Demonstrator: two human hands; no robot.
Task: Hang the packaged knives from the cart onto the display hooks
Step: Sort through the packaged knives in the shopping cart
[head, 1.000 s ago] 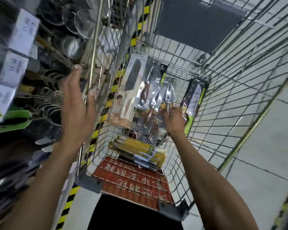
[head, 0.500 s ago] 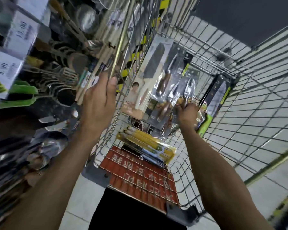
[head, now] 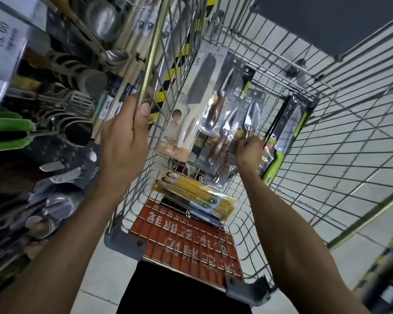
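Here, at the left edge of the frame, utensils [head: 61, 123] hang crowded together. Left of centre, the left hand [head: 123, 143] curls round the top rail [head: 153, 51] of the cart [head: 123, 242]. In the centre, inside the cart, a white pack [head: 191, 105] stands beside clear packs [head: 225, 114] of serrated knives; the right hand [head: 250, 151] grips the clear packs low down. Below them, yellow packs [head: 197, 196] lie on the cart floor. Right of centre, a green pack [head: 286, 132] leans in the far corner.

Left grip [head: 123, 141] clasps the cart [head: 157, 39] rim; right grip [head: 250, 150] pinches packaged knives [head: 225, 118] (serrated, wood-handled) inside.
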